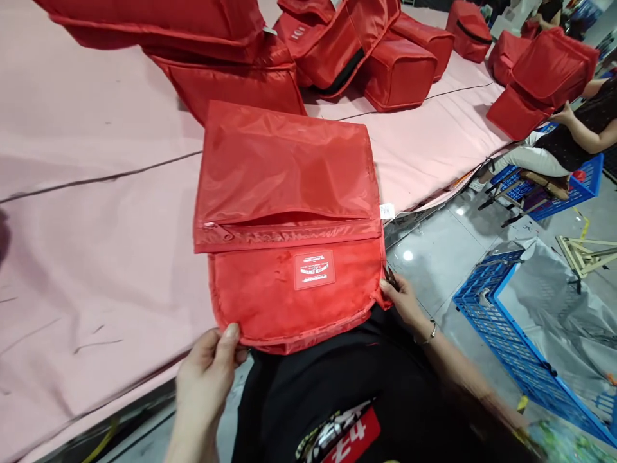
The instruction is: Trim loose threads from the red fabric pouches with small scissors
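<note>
A red fabric bag (289, 173) lies in front of me, its flap turned toward my body and a printed label patch (314, 270) facing up on the flap's inside. My left hand (209, 360) pinches the flap's near left corner between thumb and fingers. At the flap's right edge, my right hand (402, 299) is closed on the fabric, with a pair of dark thread snips (391, 278) also in it. Part of the snips is hidden by the fingers. A small white tag (387, 211) sticks out from the bag's right side.
More red bags (400, 71) stand at the back of the pink-covered table (96, 270). Loose threads lie on its left part. A blue crate (506, 321) with a grey plastic sheet is on the floor at right. Farther right, a seated person (578, 128) handles another red bag (549, 71).
</note>
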Demonstrator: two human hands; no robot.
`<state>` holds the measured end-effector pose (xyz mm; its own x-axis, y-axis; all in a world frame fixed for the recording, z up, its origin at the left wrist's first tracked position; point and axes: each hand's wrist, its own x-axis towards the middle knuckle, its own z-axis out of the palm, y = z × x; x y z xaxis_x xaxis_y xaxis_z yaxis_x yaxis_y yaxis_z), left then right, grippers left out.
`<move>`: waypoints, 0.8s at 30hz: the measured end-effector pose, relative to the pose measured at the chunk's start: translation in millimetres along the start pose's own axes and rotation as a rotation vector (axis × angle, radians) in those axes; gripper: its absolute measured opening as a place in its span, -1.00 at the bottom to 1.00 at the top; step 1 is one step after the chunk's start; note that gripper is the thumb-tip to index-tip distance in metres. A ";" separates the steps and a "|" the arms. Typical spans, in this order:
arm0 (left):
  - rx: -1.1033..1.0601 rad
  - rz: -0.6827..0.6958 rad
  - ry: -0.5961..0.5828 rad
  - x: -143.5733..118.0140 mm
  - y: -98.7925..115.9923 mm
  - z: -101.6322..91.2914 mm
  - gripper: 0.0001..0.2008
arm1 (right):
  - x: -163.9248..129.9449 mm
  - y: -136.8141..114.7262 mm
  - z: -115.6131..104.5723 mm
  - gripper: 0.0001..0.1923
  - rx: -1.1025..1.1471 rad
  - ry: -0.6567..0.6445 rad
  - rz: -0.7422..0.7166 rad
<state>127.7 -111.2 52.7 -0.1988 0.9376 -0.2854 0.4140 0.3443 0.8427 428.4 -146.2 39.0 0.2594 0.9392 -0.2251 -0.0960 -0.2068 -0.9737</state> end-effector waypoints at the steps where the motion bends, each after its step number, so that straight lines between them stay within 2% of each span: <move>1: -0.076 -0.042 -0.018 -0.4 0.1 0.3 -0.54 | 0.8 -0.1 -1.8 -0.63 0.023 -0.020 0.012; 8: -0.274 -0.146 0.033 -4.7 0.2 8.0 -0.69 | 4.6 -3.9 -15.9 -0.63 0.072 -0.148 0.087; 13: -0.253 -0.144 -0.001 -14.9 -3.0 10.9 -0.62 | 4.4 -6.4 -17.5 -0.64 0.048 -0.163 0.082; 19: -0.273 -0.159 -0.091 -34.9 5.0 12.8 -0.56 | 2.3 -9.5 -13.8 -0.65 0.039 -0.135 0.076; 24: -0.367 -0.196 -0.126 -30.8 3.6 10.7 -0.49 | 3.0 -9.8 -13.2 -0.63 0.089 -0.131 0.097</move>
<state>144.8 -138.3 59.7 -0.1230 0.8628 -0.4904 0.0312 0.4973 0.8670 442.8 -145.0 47.4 0.1181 0.9449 -0.3052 -0.2007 -0.2783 -0.9393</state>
